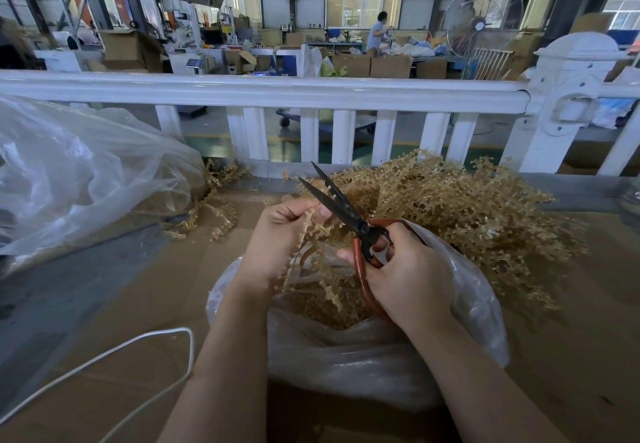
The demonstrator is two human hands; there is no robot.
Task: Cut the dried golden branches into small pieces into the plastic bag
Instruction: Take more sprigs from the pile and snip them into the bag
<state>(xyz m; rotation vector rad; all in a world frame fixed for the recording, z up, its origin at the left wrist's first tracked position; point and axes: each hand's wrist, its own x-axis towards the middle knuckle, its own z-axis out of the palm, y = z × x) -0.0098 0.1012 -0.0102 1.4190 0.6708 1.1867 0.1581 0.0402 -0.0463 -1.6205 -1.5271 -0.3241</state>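
Left hand (277, 231) grips branch (304, 231) above bag (363, 356).

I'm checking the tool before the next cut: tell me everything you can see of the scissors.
The scissors have two long dark metal blades, parted in a narrow V and pointing up and away toward the white railing. Their looped handles look red-orange, perhaps rubber-coated. The right hand grips the handles above the open plastic bag. The blades lie next to the golden branch that the left hand holds.
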